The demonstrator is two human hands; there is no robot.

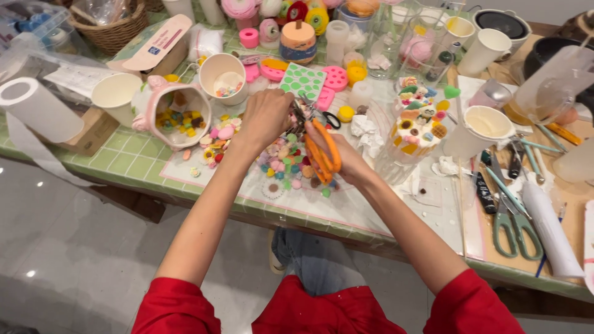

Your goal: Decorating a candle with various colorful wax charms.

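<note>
— On the green tiled table [133, 162], centre: right hand [346, 162] closed through orange-handled scissors [323, 151]; left hand [266, 117] pinching something small at the blades, not identifiable.

— Below?

— Small coloured charms [286, 166] scattered. Advisable: hold steady over the pile, short snips, fingertips kept off the blades.
</note>
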